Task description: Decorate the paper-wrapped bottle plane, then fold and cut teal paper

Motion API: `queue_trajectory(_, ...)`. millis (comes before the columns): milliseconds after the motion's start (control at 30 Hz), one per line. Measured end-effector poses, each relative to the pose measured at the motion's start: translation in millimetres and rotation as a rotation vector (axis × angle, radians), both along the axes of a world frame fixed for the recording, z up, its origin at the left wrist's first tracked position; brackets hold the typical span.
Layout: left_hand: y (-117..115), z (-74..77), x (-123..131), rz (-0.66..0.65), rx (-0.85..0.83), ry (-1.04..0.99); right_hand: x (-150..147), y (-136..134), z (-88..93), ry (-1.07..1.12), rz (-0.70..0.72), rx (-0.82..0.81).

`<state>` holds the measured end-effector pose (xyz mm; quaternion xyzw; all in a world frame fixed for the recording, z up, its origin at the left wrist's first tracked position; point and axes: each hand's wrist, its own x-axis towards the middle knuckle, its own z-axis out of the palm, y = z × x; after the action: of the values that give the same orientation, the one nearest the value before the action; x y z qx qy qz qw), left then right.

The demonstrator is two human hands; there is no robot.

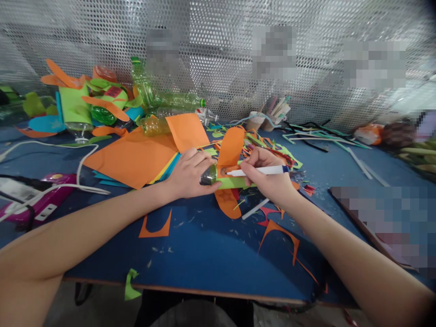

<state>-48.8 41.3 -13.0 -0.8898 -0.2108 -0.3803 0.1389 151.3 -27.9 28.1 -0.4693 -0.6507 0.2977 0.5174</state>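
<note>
At the middle of a blue tabletop [204,259], a bottle [208,176] wrapped in lime-green paper lies on its side, an orange paper wing [232,143] set across it. A person's left hand [192,173] is clamped around the bare plastic end, while the right hand [264,172] pinches a white marker [272,170], its tip at the bottle's upper side; whether it touches is too fine to tell. Orange sheets [132,156] lie beyond the left wrist, a cut orange scrap [155,228] nearer the edge. Farther back stand a brush cup [255,121] and a perforated metal screen [218,59].
</note>
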Motion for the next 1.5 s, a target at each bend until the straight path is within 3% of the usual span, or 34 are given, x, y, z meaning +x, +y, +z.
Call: queue_trajectory(1500, 0.8, 0.1, -1.0, -0.009, 0.004, -0.001, 0.5, -0.7, 0.6, -0.009, 0.021, -0.020)
